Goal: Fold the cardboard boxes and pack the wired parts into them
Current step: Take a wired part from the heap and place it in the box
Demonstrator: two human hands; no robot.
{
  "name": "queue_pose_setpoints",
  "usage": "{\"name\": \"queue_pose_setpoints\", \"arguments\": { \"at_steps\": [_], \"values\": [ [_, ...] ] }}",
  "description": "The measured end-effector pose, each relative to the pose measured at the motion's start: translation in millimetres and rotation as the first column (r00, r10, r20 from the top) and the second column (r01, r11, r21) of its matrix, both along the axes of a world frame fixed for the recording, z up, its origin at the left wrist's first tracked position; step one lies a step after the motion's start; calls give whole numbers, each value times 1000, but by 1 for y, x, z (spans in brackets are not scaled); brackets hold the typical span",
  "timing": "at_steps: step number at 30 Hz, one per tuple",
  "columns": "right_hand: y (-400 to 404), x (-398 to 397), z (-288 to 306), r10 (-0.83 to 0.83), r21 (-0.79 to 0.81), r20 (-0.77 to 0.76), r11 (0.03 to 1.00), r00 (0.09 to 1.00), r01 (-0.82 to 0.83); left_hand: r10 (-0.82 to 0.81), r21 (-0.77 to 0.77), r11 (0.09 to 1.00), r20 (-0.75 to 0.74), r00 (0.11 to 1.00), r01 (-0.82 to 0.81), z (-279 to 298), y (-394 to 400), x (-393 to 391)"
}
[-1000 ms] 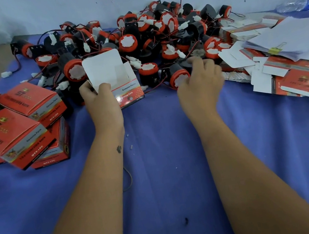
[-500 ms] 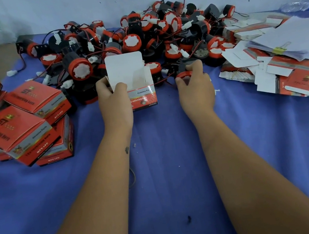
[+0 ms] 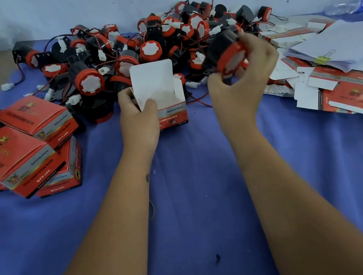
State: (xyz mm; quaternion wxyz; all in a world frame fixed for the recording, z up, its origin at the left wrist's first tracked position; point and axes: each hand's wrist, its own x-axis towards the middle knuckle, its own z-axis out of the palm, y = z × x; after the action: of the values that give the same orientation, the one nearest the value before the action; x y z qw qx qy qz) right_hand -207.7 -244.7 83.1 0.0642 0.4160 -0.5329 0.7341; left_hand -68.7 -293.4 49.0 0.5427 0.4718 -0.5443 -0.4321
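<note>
An open red and white cardboard box (image 3: pixel 167 99) stands upright on the blue cloth with its white lid flap raised. My left hand (image 3: pixel 139 118) grips the box's left wall, thumb inside the opening. My right hand (image 3: pixel 244 79) holds a black and red wired part (image 3: pixel 228 57) lifted just right of the box, its red wires trailing down to the cloth. Behind both lies a big heap of the same black and red wired parts (image 3: pixel 143 45) against the wall.
Several closed red boxes (image 3: pixel 21 149) are stacked at the left. Flat unfolded box blanks (image 3: pixel 351 94) and clipped white papers (image 3: pixel 347 42) lie at the right. A plastic bottle (image 3: pixel 348 6) rests by the wall. Blue cloth (image 3: pixel 197 194) covers the surface.
My right hand has lifted a wired part out of the heap's front edge and raised it beside the box. My left hand has brought the open box a little toward the centre.
</note>
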Motion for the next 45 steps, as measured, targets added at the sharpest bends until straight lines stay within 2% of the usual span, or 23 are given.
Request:
{"name": "queue_pose_setpoints", "arguments": {
  "at_steps": [2, 4, 8, 10, 12, 17, 20, 24, 29, 34, 42, 45],
  "values": [
    [4, 12, 5, -2, -48, -233, 999, 973, -9, -21, -19, 1000, 53, 998, 22, -2, -2, -1],
    [4, 26, 7, 57, -26, -407, 997, 912, -74, -36, -34, 999, 106, 994, 40, -5, -4, -1],
    [3, 43, -3, 277, 171, -606, 961, 746, -217, -63, -77, 994, 205, 977, 80, -7, -5, 0],
    [2, 43, -9, 366, 279, -599, 929, 712, -242, -133, -61, 987, 210, 969, 149, -7, -6, 3],
    [2, 40, -12, 405, 339, -543, 907, 736, -250, -216, -31, 974, 179, 960, 224, -4, -3, 6],
    [0, 32, -16, 479, 449, -421, 848, 770, -282, -254, 1, 966, 143, 957, 257, 0, -1, 6],
    [-2, 31, -19, 403, 434, -493, 882, 771, -184, -235, -17, 971, 111, 965, 239, -1, 0, 5],
    [-3, 29, -18, 352, 412, -370, 892, 860, -188, -153, -25, 987, 111, 982, 157, 1, 4, 4],
    [-4, 26, -18, 420, 496, -473, 854, 775, -160, -167, 81, 984, 74, 983, 161, 2, 2, 6],
    [-1, 26, -19, 176, 361, -688, 925, 704, 121, -130, 86, 988, 58, 990, 124, 2, 3, 4],
    [-1, 31, -23, 201, 438, -692, 881, 693, 181, -154, 49, 987, 83, 984, 151, -1, 0, 3],
    [1, 33, -23, 161, 370, -738, 909, 656, 193, -173, 37, 985, 91, 981, 170, -3, -1, 3]
  ]
}}
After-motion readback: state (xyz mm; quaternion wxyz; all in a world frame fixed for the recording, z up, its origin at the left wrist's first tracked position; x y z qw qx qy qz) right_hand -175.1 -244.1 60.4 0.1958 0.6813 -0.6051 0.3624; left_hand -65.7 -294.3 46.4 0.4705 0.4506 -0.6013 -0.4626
